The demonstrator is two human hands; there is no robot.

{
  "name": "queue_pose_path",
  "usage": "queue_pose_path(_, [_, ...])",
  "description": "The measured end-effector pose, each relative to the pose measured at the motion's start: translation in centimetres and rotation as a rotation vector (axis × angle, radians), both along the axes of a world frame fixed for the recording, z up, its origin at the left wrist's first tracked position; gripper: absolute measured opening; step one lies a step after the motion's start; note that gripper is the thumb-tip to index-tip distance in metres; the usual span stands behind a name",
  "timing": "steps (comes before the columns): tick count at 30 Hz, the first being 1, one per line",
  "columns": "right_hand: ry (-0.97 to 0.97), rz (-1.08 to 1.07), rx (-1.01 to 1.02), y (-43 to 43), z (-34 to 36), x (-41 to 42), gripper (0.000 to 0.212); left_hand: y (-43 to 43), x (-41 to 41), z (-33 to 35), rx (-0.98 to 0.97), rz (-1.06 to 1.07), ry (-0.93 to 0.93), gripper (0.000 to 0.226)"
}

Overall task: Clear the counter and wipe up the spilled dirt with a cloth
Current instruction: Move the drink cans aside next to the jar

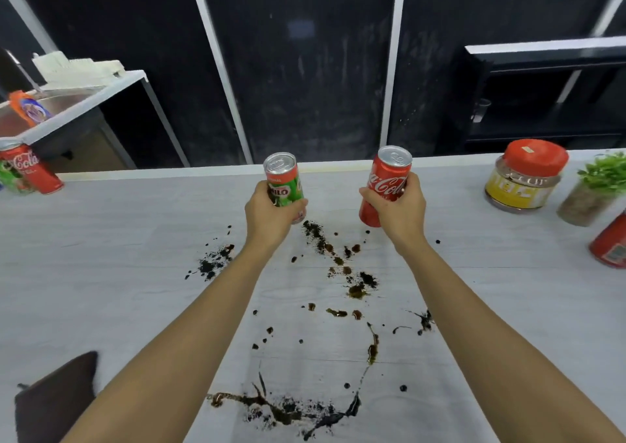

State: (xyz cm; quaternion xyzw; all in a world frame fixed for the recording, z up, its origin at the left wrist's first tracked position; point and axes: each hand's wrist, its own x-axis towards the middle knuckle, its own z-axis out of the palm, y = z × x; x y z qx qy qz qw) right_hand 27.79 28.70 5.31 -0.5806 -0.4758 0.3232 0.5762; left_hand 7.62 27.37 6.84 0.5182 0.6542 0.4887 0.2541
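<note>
On the green Milo can [284, 185] at frame centre I read "ILO" in white on a dark patch; fingers cover the first letter. The red Coca-Cola can [386, 185] just right of it bears the white "Coca-Cola" script. At the left edge, a second Coca-Cola can [34, 169] shows "Cola". On the jar [521, 188] at the right, the yellow label's print is too blurred for me to read.

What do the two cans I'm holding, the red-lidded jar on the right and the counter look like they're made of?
Milo can and Coca-Cola can: likely aluminium, glossy printed sides, bare silvery tops with pull tabs. Jar: see-through body, glass or plastic, unclear which; its lid looks like red plastic. Counter: matt, pale wood-grain pattern, probably laminate.
</note>
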Motion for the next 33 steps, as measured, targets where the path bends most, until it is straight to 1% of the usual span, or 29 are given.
queue_pose_path(4, [-0.003, -0.093, -0.006, -3.4, 1.3, 5.7, 0.066, 0.0, 6.5, 0.9, 0.008, -0.123, -0.014, 0.056])
queue_pose_path(9, [-0.001, -0.288, 0.02, -9.2, 1.0, 14.3, 0.064, -1.5, 17.5, 0.5, -0.028, -0.327, -0.069, 0.057])
queue_pose_path(13, [-0.013, -0.431, -0.023, -14.4, 0.4, 21.1, 0.067, -3.8, 26.4, -0.3, -0.073, -0.506, -0.109, 0.06])
queue_pose_path(19, [-0.034, -0.639, -0.058, -21.8, -0.4, 30.2, 0.059, -7.7, 37.5, -1.8, -0.114, -0.757, -0.133, 0.063])
queue_pose_path(24, [-0.027, -0.713, -0.062, -24.6, -1.6, 34.4, 0.062, -10.6, 43.4, -2.3, -0.111, -0.825, -0.146, 0.06])
queue_pose_path(30, [-0.042, -0.691, -0.058, -25.2, -3.1, 36.0, 0.061, -12.0, 46.0, -3.8, -0.126, -0.784, -0.1, 0.061])
queue_pose_path(33, [-0.052, -0.635, -0.067, -25.5, -3.4, 36.2, 0.072, -12.3, 46.2, -4.5, -0.14, -0.8, -0.052, 0.067])
